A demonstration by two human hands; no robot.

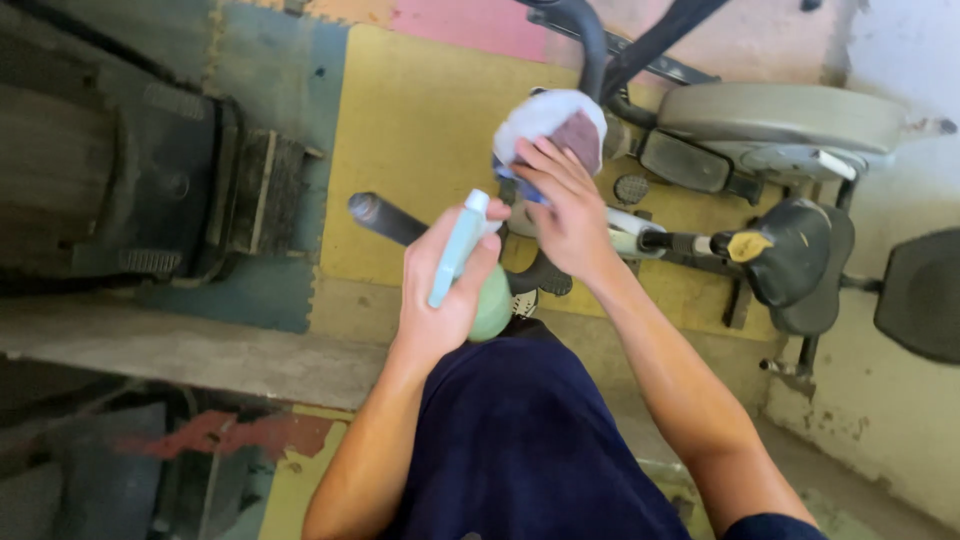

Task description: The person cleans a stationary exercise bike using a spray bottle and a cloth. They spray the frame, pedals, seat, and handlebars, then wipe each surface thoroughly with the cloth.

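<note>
A pale cloth, soft and bunched with a reddish-brown patch, is pressed against the black curved handlebar of an exercise bike. The right hand holds it there, fingers closed over its lower folds. By my judgement this is the wiping step, with spraying ready to follow; the next move would call for aiming the nozzle at the bar and squeezing the trigger. The left hand is wrapped tight around a spray bottle, smooth plastic with a light blue head and rounded green body, held just below the cloth. Beneath lie foam floor tiles, yellow, teal and pink with jigsaw edges; a dark, dusty treadmill sits toward the left edge of the floor.
</note>
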